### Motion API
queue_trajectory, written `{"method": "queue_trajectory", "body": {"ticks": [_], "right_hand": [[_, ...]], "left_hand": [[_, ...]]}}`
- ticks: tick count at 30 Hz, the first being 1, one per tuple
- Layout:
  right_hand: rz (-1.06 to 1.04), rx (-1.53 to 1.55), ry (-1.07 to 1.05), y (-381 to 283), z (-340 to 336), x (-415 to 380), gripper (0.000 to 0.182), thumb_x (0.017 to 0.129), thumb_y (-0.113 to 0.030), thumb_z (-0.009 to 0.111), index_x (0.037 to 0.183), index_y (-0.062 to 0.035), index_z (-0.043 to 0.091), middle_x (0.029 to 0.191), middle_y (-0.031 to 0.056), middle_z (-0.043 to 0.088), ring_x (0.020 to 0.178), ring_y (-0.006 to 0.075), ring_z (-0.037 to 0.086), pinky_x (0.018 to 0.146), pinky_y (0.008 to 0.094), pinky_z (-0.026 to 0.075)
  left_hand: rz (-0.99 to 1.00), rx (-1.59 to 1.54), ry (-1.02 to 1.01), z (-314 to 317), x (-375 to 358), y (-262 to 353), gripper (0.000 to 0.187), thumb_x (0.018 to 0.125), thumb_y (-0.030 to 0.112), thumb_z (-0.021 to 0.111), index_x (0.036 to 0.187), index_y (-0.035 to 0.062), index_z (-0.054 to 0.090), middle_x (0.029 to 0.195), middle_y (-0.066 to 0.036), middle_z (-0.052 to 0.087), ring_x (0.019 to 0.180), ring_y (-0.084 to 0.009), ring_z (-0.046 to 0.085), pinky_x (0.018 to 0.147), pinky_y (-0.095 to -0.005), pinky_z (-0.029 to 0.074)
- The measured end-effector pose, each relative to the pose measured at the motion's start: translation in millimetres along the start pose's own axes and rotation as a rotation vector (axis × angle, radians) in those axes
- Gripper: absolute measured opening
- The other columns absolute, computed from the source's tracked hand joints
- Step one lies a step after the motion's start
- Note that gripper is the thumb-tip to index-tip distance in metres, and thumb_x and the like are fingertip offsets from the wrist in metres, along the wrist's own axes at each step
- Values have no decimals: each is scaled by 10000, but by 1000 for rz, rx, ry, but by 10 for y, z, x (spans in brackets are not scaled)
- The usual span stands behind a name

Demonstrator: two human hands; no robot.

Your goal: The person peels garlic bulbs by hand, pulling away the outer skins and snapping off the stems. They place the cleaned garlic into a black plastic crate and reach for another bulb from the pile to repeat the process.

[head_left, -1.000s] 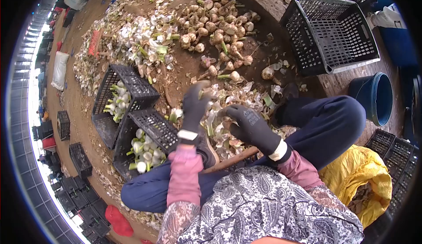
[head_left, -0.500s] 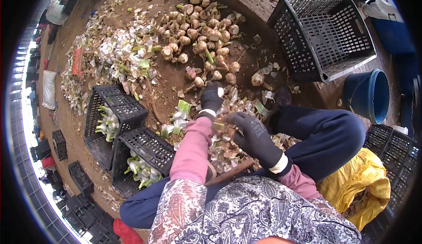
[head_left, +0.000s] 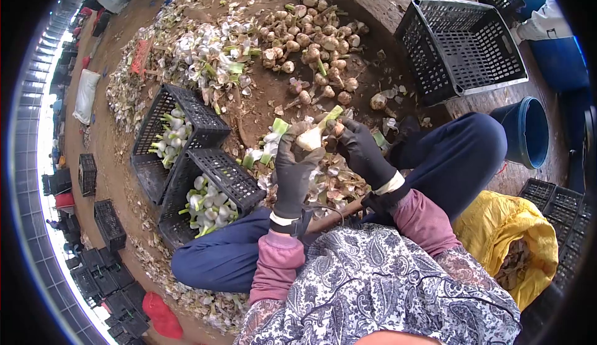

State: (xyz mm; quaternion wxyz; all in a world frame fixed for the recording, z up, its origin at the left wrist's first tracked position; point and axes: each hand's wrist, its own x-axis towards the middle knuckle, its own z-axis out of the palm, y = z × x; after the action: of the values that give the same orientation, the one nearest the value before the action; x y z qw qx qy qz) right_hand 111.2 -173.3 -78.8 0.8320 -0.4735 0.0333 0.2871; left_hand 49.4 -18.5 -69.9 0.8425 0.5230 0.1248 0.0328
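Black knit-gloved left hand (head_left: 293,170) and right hand (head_left: 362,151) grip papery garlic bulb (head_left: 311,137).

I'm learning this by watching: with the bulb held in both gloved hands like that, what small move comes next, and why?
Probably peel: the left hand grips the garlic bulb, its green stalk pointing up, and the right hand pinches it from beside. Loose skins lie beneath.

Black plastic lattice crate (head_left: 463,43); papery garlic bulb (head_left: 310,138); matt gloves.
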Motion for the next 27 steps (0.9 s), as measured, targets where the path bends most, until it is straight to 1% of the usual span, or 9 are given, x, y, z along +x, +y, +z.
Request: {"method": "queue_trajectory", "body": {"ticks": [9, 13, 16, 18, 19, 22, 23, 26, 27], "right_hand": [[-96, -45, -216, 4, 297, -65, 308, 1001, -250, 656, 1165, 8, 693, 968, 1, 716, 831, 83, 637, 752, 257, 517], [-266, -207, -205, 95, 330, -53, 229, 987, -148, 631, 1131, 21, 686, 934, 1, 703, 842, 104, 630, 743, 277, 512], [-382, -587, -88, 68, 313, -105, 184, 899, -6, 624, 1074, 10, 676, 888, 52, 673, 808, 149, 629, 736, 311, 506], [-602, -634, -123, 28, 388, -94, 231, 823, 50, 630, 1043, -5, 672, 878, 98, 649, 779, 206, 638, 727, 328, 504], [-713, -654, -140, 5, 423, -91, 261, 786, 78, 633, 1028, -12, 671, 873, 120, 637, 764, 235, 642, 723, 337, 504], [-825, -902, -122, -4, 462, -163, 315, 732, 66, 684, 1032, -30, 681, 928, 155, 643, 789, 332, 656, 722, 358, 525], [-836, -846, -177, 44, 527, -206, 320, 725, 60, 685, 1028, -44, 693, 947, 149, 658, 831, 363, 667, 728, 384, 548], [-789, -1031, -285, -31, 619, -347, 310, 726, 51, 689, 1016, -57, 710, 977, 154, 666, 881, 363, 673, 763, 392, 561], [-775, -957, -265, -30, 594, -331, 378, 755, 137, 591, 1051, -56, 722, 1001, 120, 686, 919, 255, 698, 799, 349, 553]], "left_hand": [[474, 471, 107, -3, -319, 74, 607, 804, -97, 726, 1366, 17, 527, 1372, -94, 561, 1244, -212, 570, 1074, -351, 474], [391, 320, 135, 24, -409, 133, 616, 807, -86, 732, 1376, 13, 517, 1361, -99, 562, 1237, -207, 573, 1059, -347, 486], [290, 136, 123, 22, -461, 226, 575, 853, -33, 719, 1385, 10, 507, 1336, -106, 578, 1210, -200, 591, 1034, -341, 506], [181, -88, 90, -49, -478, 257, 541, 893, 11, 704, 1393, 7, 499, 1322, -109, 587, 1175, -197, 612, 1010, -339, 526], [145, -125, 77, -20, -441, 286, 449, 992, 212, 634, 1375, 13, 511, 1249, -122, 639, 1059, -211, 674, 892, -331, 587], [-142, -662, -186, -371, -372, 196, 499, 1045, 408, 518, 1352, 15, 523, 1180, -140, 679, 938, -227, 709, 728, -314, 611], [-165, -630, -36, -376, -355, 102, 587, 1057, 522, 410, 1331, 19, 539, 1121, -147, 701, 874, -227, 717, 632, -297, 595], [-47, -409, 216, -266, -329, 96, 578, 1052, 495, 451, 1312, -12, 552, 1084, -123, 692, 861, -199, 710, 639, -295, 595], [-81, -406, 235, -158, -322, 185, 577, 1050, 489, 463, 1314, -15, 551, 1059, -123, 685, 824, -183, 696, 602, -276, 574]]}}
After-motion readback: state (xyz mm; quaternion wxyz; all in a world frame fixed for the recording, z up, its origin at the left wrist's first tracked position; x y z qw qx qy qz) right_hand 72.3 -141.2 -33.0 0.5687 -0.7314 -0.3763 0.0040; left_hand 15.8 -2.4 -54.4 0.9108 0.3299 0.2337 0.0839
